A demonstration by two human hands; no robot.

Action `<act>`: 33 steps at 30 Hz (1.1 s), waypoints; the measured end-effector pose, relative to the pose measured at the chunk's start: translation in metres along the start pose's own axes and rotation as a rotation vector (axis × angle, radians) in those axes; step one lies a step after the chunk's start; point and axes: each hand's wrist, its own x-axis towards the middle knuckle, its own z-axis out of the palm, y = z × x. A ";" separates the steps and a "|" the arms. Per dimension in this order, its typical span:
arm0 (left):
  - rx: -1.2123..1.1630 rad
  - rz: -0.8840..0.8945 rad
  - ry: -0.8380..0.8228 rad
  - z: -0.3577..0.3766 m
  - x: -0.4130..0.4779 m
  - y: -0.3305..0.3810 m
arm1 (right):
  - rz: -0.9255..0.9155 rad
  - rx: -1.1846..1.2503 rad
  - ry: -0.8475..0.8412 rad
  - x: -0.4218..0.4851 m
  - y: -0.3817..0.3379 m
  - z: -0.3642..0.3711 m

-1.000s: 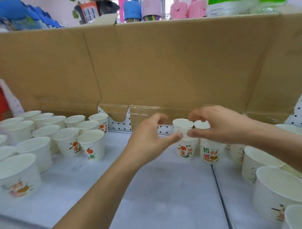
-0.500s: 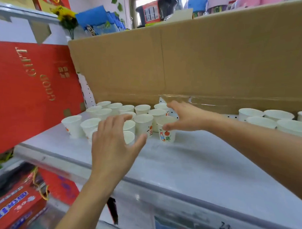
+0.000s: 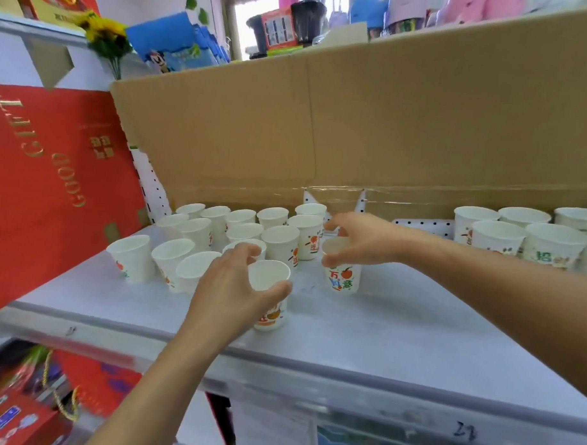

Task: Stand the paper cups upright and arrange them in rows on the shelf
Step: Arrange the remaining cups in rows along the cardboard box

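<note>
Several white paper cups [image 3: 242, 234] with printed fruit and characters stand upright in a cluster at the left back of the grey shelf [image 3: 398, 326]. My left hand [image 3: 229, 296] grips one upright cup [image 3: 269, 294] at its rim, nearest the shelf's front. My right hand [image 3: 358, 241] pinches the rim of another upright cup [image 3: 343, 277] just right of the cluster. A second group of upright cups [image 3: 521, 237] stands at the back right.
A tall cardboard panel [image 3: 372, 132] forms the back wall behind the cups. A red gift box [image 3: 50, 187] leans at the shelf's left end. The shelf's front lip [image 3: 313, 382] runs below my arms, with red packages [image 3: 19, 412] on the level beneath.
My view swung left from the middle cups to the left cluster. My left hand, open and hovering before, now grips a front cup. My right hand has drawn its cup slightly away from the cluster.
</note>
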 end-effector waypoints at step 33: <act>-0.317 0.303 -0.379 0.144 0.023 0.223 | 0.322 -0.224 -0.048 -0.166 0.194 -0.115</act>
